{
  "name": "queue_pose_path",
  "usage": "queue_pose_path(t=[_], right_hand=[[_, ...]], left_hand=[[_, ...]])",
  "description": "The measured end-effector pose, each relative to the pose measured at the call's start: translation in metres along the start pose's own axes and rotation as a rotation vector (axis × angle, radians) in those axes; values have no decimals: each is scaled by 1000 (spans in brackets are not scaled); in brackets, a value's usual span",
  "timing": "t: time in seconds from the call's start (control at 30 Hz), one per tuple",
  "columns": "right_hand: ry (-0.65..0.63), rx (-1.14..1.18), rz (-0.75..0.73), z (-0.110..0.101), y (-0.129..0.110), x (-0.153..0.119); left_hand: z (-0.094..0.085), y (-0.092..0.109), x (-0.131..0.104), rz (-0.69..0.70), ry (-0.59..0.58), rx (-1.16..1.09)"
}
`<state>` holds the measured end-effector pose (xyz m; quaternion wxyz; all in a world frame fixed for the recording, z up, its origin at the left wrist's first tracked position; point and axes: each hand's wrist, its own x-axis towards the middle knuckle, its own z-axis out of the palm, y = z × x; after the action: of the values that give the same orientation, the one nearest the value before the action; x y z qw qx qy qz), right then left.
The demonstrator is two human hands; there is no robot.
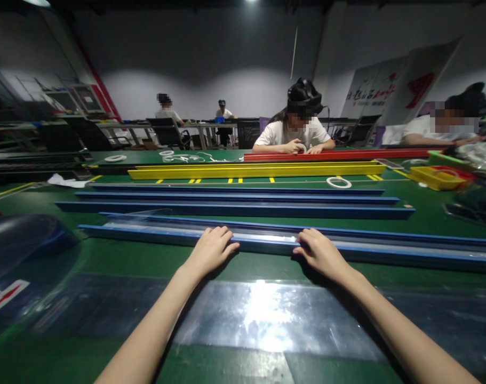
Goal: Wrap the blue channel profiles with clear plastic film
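Note:
A long blue channel (262,245) lies across the green table, with a clear plastic strip (262,234) inside it. My left hand (214,246) is on its near wall, fingers curled over the edge and gripping it. To the right, my right hand (317,249) grips the same wall, its fingertips bent over into the channel. The strip's left part (138,217) sticks up a little above the channel. Nearer to me, a wide clear plastic sheet (267,314) lies flat and shiny under my forearms.
Behind are more blue channels (234,208), yellow channels (259,170), a red channel (347,154) and a white tape ring (339,182). A yellow tray (437,177) stands at the right, rolled clear plastic (22,261) at the left. A person (294,128) works opposite.

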<state>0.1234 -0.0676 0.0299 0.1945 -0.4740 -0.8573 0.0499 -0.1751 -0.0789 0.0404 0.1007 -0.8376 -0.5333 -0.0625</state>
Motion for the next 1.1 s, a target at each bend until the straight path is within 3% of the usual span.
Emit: queue_pose_path(t=[1.1], right_hand=[[6, -43, -4, -2, -3, 0]], left_hand=[[6, 1, 0, -33, 15, 37]])
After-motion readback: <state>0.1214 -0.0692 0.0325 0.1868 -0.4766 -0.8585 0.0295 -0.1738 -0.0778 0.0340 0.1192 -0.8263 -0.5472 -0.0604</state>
